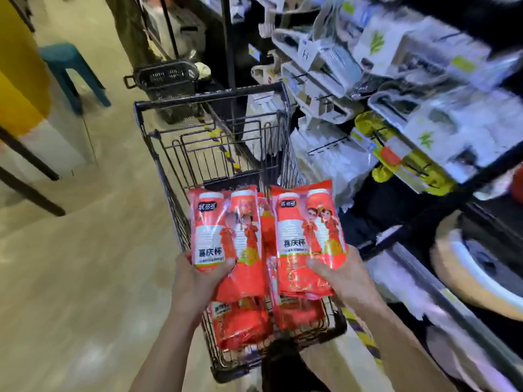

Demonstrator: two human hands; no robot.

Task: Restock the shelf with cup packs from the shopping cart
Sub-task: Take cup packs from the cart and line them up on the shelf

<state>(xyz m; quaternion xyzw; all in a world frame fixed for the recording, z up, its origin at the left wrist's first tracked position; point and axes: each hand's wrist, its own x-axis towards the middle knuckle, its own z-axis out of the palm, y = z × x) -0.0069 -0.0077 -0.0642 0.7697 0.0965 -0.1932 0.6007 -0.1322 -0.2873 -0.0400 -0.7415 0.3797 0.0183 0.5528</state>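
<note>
Far left, a green stool (72, 67) stands on the bare floor, and a black basket (167, 77) sits further along the aisle beyond the cart; neither bears on the job. The left hand (198, 281) grips one red cup pack (226, 230) from below, thumb lying across its printed lower edge and the other fingers hidden behind the wrapper, so it is closed on the pack and lifted above the shopping cart (215, 131). Below and between the hands, more red packs (240, 326) lie in the near end of the cart, while the far end looks bare wire. The right hand (339, 275) clasps a second cup pack (310, 230), thumb pressed on the front, remaining fingers wrapped behind, with what seem to be further packs stacked beneath it. To the right the shelf (424, 227) is blurred; white and yellow goods hang there, and no red packs can be made out on it. By my reading, the restocking is underway: two packs are lifted out, none visibly placed, and several remain in the cart.
</note>
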